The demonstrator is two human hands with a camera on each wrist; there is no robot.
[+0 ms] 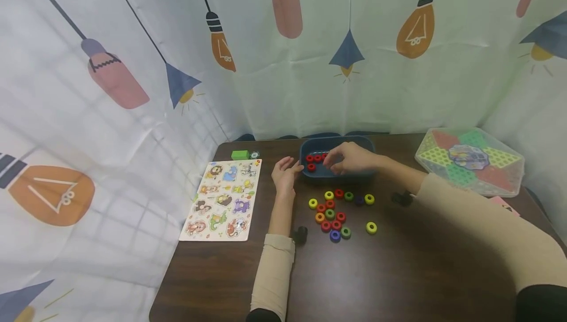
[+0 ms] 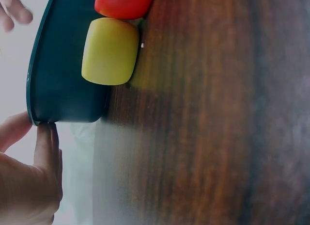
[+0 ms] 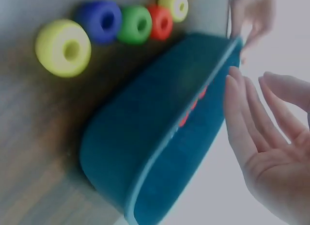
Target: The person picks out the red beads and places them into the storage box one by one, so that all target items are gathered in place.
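A dark blue bin point(image 1: 341, 174) stands at the back of the table with several red rings point(image 1: 312, 167) in its left part. My left hand point(image 1: 283, 177) is at the bin's left end. In the left wrist view, its thumb and fingers point(image 2: 46, 147) touch the end near the rim. Over the bin is my right hand point(image 1: 350, 158), fingers slightly bent and apart. The right wrist view shows that hand's palm point(image 3: 276, 162) with nothing in it. In front of the bin lie loose rings, among them a yellow ring point(image 1: 371, 227) and a purple ring point(image 1: 334, 235).
An animal puzzle board point(image 1: 221, 201) lies on the left, with a green block point(image 1: 240, 155) behind it. At the back right is a hexagonal game box point(image 1: 469, 159) with a clear cover. A patterned curtain point(image 1: 310, 90) hangs behind the table.
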